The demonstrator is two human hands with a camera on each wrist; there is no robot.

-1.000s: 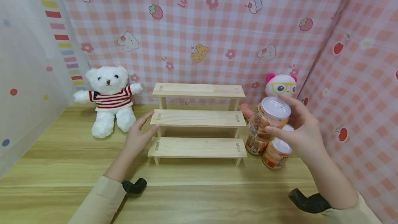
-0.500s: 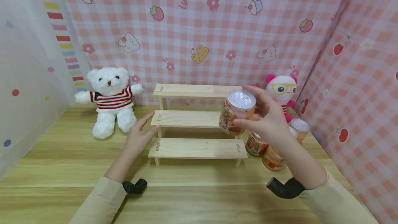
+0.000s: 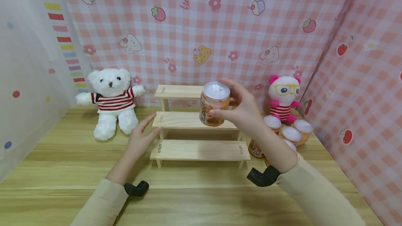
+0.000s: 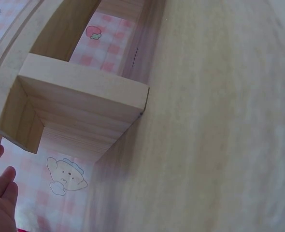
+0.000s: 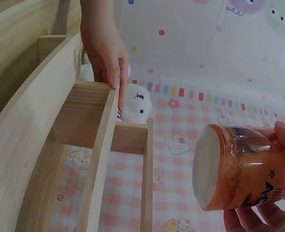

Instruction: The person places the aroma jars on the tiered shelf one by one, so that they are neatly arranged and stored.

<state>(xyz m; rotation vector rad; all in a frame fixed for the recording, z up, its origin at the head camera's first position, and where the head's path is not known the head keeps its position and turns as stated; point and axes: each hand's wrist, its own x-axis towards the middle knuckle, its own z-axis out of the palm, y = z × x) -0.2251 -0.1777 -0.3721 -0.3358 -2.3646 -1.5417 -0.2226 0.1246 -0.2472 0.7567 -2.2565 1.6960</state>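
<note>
My right hand (image 3: 246, 112) holds an orange-labelled canister (image 3: 214, 105) with a clear lid, thumb on the near side and fingers round the far side. It is upright in the air before the upper tiers of a three-tier wooden display stand (image 3: 199, 149). In the right wrist view the canister's pale base (image 5: 205, 169) hangs apart from the stand. My left hand (image 3: 140, 138) grips the left end of the stand's middle board, thumb at the front edge and forefinger towards the back. Only fingertips (image 4: 5, 181) of it show in the left wrist view.
Several similar canisters (image 3: 290, 134) stand right of the stand, partly hidden by my right forearm. A pink-and-white panda toy (image 3: 284, 95) sits behind them. At the left sits a white teddy bear (image 3: 113, 98) in a striped sweater. Patterned cloth (image 3: 232, 23) hangs at the back and sides.
My right hand has carried the canister leftward from on top of the group at the right to in front of the stand. The left hand has stayed at the middle board's end.
</note>
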